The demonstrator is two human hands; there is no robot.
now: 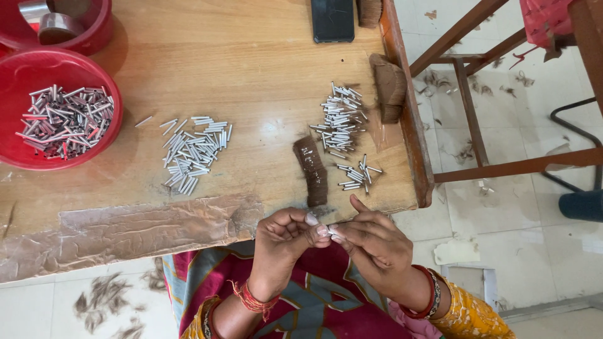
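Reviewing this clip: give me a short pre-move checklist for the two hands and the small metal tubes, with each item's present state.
1. Left hand and right hand meet at the fingertips: ok.
2. Small pale piece pinched between them, kind confirmed: cannot tell.
3. Loose metal tubes near the hands on the wooden table: ok.
4. Brown fibre bundle lies close to the table edge: ok.
5. Red bowl holds tubes: ok.
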